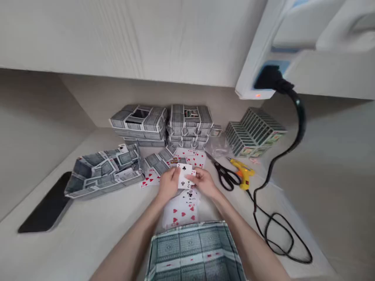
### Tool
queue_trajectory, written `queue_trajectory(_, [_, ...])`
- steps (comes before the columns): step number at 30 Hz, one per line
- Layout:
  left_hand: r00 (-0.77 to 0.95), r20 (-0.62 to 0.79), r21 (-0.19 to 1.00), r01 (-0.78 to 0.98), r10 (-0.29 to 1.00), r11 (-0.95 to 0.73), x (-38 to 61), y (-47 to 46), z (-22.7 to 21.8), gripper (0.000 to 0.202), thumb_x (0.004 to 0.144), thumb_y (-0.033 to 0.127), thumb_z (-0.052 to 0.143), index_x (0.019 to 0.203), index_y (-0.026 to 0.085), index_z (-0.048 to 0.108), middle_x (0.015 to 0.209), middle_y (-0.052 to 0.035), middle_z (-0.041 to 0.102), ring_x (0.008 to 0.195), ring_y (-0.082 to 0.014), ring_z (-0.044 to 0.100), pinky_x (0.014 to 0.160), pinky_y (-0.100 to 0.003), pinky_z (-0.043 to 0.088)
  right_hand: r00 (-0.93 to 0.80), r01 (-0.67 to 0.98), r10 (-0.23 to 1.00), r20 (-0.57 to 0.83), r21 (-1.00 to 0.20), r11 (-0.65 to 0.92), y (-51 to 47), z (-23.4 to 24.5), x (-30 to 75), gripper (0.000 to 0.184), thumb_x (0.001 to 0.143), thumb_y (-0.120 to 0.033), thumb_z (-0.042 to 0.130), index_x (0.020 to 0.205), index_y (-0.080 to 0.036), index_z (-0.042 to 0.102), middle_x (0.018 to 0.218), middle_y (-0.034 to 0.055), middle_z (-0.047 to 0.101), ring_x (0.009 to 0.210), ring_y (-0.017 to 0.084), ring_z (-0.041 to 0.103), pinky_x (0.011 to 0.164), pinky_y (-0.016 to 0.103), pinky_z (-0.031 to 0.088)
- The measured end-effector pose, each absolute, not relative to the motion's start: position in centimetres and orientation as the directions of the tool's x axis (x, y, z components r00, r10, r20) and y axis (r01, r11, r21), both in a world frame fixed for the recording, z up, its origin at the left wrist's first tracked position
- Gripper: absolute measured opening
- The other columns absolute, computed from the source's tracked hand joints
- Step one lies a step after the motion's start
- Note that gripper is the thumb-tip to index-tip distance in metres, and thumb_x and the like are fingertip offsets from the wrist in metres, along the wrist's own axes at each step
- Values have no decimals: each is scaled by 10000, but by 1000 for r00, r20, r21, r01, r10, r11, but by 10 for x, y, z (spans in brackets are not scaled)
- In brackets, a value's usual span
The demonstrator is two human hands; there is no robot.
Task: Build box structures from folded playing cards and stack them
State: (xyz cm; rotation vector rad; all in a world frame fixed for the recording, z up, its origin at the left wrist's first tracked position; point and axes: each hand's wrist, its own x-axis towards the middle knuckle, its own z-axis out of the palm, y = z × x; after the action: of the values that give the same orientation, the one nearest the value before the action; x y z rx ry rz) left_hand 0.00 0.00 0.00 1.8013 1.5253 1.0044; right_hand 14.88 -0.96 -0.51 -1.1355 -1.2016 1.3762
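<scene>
Left hand (168,184) and right hand (203,183) are pinched on playing cards (184,175), held face-up. Heart cards (180,212) are laid below, within reach.

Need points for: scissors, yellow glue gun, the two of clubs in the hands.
Scissors (225,180): head view, on the black handle.
Yellow glue gun (244,175): head view, on the yellow body.
Two of clubs (184,168): head view, on the upper club pip.
</scene>
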Motion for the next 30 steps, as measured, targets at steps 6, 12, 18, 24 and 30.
queue_trajectory(6, [63,217,756,620,974,-208,5,-1,6,471,867,451,266,539,172,458,500,-4,507,486,-114,435,482,-224,295,-141,-142,989,-44,-988,-65,-10,-2,150,307,607,-414,724,691,-179,545,526,-50,547,417,85,479,395,208,423])
queue_trajectory(12, [22,247,758,618,969,-207,4,1,8,516,851,473,303,445,170,406,412,8,448,433,-98,402,445,-223,249,-169,-141,983,-72,-985,-96,-15,6,148,294,618,-414,717,696,-172,570,524,-32,598,404,112,543,391,228,455])
queue_trajectory(18, [9,188,831,532,982,-164,3,4,6,564,836,545,317,417,172,383,402,1,436,440,-106,399,442,-229,260,-95,-100,994,-59,-993,-69,-12,5,150,313,625,-428,712,705,-162,567,497,-30,594,376,112,534,370,221,422])
queue_trajectory(24, [124,125,925,345,984,-161,0,6,3,461,826,515,375,523,168,403,500,27,411,502,-98,380,480,-218,293,-13,-101,999,-39,-994,-40,-9,8,153,327,624,-453,707,698,-170,561,476,-29,578,367,113,515,360,222,393])
queue_trajectory(30, [188,174,897,376,967,-234,-1,6,5,406,805,462,438,529,172,372,517,43,353,506,-90,338,478,-213,272,5,-141,999,-47,-989,-46,-10,7,151,318,613,-439,714,696,-170,566,514,-26,587,395,108,511,386,229,422])
